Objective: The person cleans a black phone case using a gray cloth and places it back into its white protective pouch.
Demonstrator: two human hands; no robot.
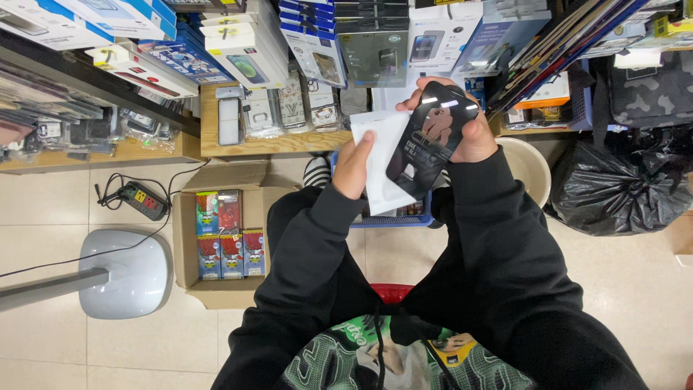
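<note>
While sitting above a tiled floor, holding a black phone case up in front of the shelves, right hand wrapped around its top and side. Left hand pinching a white sleeve that lies just behind the case and touches it. Down on the left, an open box full of small colourful packs, beside a grey stand base and a power strip; a black bag on the right.
</note>
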